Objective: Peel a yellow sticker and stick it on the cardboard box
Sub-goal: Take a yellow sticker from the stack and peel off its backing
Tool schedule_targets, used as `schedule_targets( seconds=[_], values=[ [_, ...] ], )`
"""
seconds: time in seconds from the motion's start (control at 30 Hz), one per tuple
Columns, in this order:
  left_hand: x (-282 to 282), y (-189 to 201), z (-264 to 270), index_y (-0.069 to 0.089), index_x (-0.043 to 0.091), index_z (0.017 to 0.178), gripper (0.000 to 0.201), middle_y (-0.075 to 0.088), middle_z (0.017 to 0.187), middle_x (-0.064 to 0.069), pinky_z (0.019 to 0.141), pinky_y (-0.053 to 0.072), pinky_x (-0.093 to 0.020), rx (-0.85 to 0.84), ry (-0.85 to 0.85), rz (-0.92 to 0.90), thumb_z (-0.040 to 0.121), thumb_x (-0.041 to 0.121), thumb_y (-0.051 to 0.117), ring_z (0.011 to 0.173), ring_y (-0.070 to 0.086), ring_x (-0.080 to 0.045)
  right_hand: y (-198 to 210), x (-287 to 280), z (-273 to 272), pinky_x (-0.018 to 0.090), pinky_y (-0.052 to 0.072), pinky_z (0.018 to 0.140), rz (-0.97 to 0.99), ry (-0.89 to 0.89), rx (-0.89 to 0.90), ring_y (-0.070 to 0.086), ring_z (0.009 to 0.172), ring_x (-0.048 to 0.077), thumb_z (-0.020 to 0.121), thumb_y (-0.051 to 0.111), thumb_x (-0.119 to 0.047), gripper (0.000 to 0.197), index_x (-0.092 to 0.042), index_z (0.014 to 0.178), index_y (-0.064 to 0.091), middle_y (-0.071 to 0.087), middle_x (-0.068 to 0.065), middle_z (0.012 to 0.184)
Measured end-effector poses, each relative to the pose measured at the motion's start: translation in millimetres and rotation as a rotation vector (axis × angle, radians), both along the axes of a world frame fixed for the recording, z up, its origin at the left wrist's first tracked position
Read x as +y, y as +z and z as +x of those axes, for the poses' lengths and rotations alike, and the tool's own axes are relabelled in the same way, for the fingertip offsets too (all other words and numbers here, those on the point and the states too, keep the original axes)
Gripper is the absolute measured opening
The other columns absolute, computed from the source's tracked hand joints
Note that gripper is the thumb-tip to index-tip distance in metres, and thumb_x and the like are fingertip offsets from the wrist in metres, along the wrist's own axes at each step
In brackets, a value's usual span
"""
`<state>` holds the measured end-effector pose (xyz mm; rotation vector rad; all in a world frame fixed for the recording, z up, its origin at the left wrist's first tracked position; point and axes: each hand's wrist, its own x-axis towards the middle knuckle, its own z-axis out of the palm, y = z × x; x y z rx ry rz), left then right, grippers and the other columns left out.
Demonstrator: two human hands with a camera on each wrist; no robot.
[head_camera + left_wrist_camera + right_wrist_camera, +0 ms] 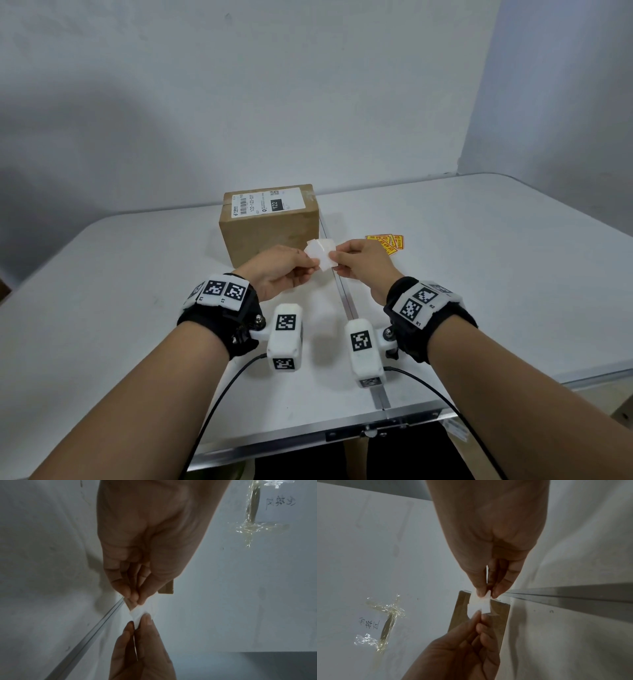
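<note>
White on the side facing the head camera, a small sticker (320,255) is held in the air between two hands, just above the near edge of a white table (479,274). The left hand (277,274) pinches the sticker's left edge between thumb and fingertips; the right hand (363,263) pinches its right edge the same way. Its yellow face cannot be seen from any view. In the left wrist view the same white piece (142,613) stretches between the two pinches, and the right wrist view shows it (480,605) slightly bent.

Just beyond the hands, a cardboard box (270,226) stands on the table, with a white shipping label (267,204) on its top. To the right of the hands, near the right hand, a small pile of yellow stickers (387,243) lies flat on the table. A metal strip (346,301) runs across the tabletop from near to far, passing under the hands. Both wrists wear black bands with white marker blocks.
</note>
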<state>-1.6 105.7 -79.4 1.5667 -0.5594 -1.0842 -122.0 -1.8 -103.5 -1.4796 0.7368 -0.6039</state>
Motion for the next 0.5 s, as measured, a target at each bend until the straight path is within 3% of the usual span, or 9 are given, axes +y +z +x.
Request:
schedule_targets(
  seconds=[0.1, 0.2, 0.27, 0.37, 0.5],
  values=[
    [-2.2, -1.9, -0.9, 0.058, 0.009, 0.074, 0.015, 0.062, 0.076, -0.007, 0.069, 0.054, -0.019, -0.021, 0.028, 0.002, 0.088, 0.004, 0.062, 0.068, 0.058, -0.012, -0.8, 2.5, 1.7, 0.019, 0.055, 0.066, 0.033, 0.010, -0.021, 0.060, 0.061, 0.013, 0.086, 0.065, -0.008, 0.007, -0.007, 0.080, 0.061, 0.061, 0.005, 0.072],
    [-5.3, -7.1, -6.8, 0.057, 0.012, 0.074, 0.015, 0.064, 0.078, -0.006, 0.081, 0.053, -0.025, -0.040, 0.036, -0.034, 0.086, 0.009, 0.066, 0.071, 0.060, -0.013, 0.0, 4.0, 3.6, 0.016, 0.055, 0.062, 0.045, 0.020, -0.034, 0.062, 0.063, 0.013, 0.087, 0.063, -0.008, 0.004, -0.004, 0.088, 0.063, 0.063, 0.007, 0.077],
    [-5.8, -9.7, -8.2, 0.057, 0.012, 0.072, 0.017, 0.063, 0.075, -0.005, 0.076, 0.054, -0.021, -0.060, 0.046, -0.044, 0.086, 0.010, 0.067, 0.068, 0.059, -0.011, 0.7, 3.9, 3.2, 0.014, 0.055, 0.058, 0.048, 0.016, -0.032, 0.062, 0.063, 0.014, 0.088, 0.062, -0.009, 0.006, -0.003, 0.092, 0.062, 0.063, 0.008, 0.078],
    [-4.7, -8.9, -6.7, 0.058, 0.011, 0.071, 0.017, 0.062, 0.072, -0.005, 0.064, 0.054, -0.016, -0.073, 0.059, -0.043, 0.086, 0.010, 0.066, 0.064, 0.058, -0.009, 1.9, 2.1, 0.8, 0.016, 0.054, 0.057, 0.058, 0.008, -0.013, 0.063, 0.062, 0.015, 0.088, 0.062, -0.008, 0.008, -0.008, 0.080, 0.059, 0.063, 0.008, 0.076],
    [-2.0, -3.0, -3.2, 0.062, 0.008, 0.076, 0.011, 0.063, 0.072, -0.004, 0.062, 0.054, -0.015, -0.098, 0.037, 0.019, 0.085, 0.010, 0.067, 0.063, 0.058, -0.008, 2.0, 0.2, -2.2, 0.015, 0.055, 0.050, 0.128, -0.018, -0.010, 0.059, 0.056, 0.017, 0.086, 0.063, -0.001, 0.016, -0.007, 0.072, 0.057, 0.061, 0.011, 0.071]
  ],
)
